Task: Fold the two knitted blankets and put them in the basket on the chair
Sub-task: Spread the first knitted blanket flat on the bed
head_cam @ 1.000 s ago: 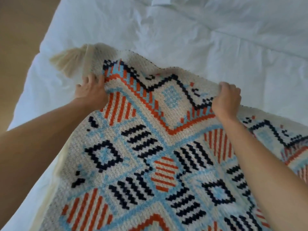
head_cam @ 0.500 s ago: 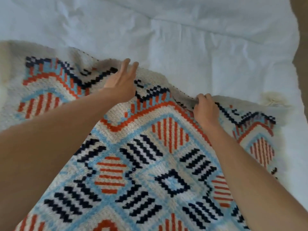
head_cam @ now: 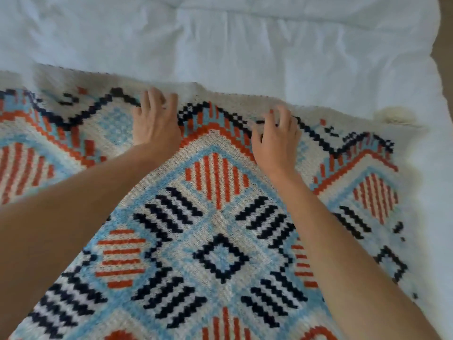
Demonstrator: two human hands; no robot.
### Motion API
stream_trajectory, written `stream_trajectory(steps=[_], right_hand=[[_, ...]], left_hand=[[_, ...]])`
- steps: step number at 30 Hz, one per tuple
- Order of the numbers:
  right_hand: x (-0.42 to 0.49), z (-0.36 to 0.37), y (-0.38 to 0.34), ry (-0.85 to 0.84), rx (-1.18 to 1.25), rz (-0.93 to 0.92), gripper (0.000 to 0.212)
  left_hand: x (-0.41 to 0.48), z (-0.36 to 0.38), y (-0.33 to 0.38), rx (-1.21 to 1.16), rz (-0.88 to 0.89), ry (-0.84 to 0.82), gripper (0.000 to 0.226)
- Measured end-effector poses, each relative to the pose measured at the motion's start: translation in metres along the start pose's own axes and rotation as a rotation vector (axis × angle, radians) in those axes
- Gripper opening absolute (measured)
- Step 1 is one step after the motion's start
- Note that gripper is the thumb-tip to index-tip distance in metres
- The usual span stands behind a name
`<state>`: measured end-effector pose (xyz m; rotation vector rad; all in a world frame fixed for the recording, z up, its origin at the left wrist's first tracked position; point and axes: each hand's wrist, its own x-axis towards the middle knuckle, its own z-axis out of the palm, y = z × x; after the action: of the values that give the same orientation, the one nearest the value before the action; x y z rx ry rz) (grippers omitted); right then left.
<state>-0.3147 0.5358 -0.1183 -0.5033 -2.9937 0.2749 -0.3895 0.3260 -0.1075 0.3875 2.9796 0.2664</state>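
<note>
A knitted blanket [head_cam: 215, 217], cream with orange, light blue and navy diamond patterns, lies spread across a white bed. My left hand [head_cam: 157, 121] rests flat on the blanket near its far edge, fingers spread, holding nothing. My right hand [head_cam: 275, 136] lies a little to the right of it, fingers loosely curled on the fabric close to the same edge, gripping nothing. A cream tassel [head_cam: 394, 116] sits at the blanket's far right corner. No second blanket, basket or chair is in view.
The white duvet [head_cam: 245, 45] of the bed stretches beyond the blanket's far edge and along its right side. A strip of brown floor [head_cam: 446, 45] shows past the bed's right edge.
Both hands held the blanket's far edge raised a second ago; they have since let go and now lie on the flattened blanket. The view has swung right, from the left tassel to the right one.
</note>
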Motion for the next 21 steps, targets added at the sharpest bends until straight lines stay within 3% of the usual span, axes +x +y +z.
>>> stream_trajectory(steps=[2, 5, 7, 10, 13, 21], right_hand=[[-0.025, 0.009, 0.004, -0.021, -0.009, 0.015, 0.041], [-0.052, 0.032, 0.013, -0.352, -0.08, 0.016, 0.061], [-0.051, 0.04, 0.017, -0.422, -0.068, 0.022, 0.063], [-0.05, 0.034, 0.012, -0.421, -0.062, 0.031, 0.062], [-0.069, 0.022, 0.002, -0.313, -0.039, 0.013, 0.058], [-0.206, -0.001, -0.053, -0.302, 0.034, -0.144, 0.046]], left_hand=[[-0.013, 0.018, 0.004, 0.029, 0.089, -0.105, 0.044], [-0.023, 0.04, -0.003, 0.062, 0.129, -0.301, 0.06], [-0.022, 0.043, -0.006, 0.052, 0.137, -0.334, 0.063], [-0.027, 0.033, -0.005, 0.041, 0.156, -0.344, 0.063], [-0.052, 0.021, -0.007, 0.057, 0.181, -0.266, 0.057], [-0.183, -0.004, -0.041, 0.019, 0.179, -0.321, 0.05]])
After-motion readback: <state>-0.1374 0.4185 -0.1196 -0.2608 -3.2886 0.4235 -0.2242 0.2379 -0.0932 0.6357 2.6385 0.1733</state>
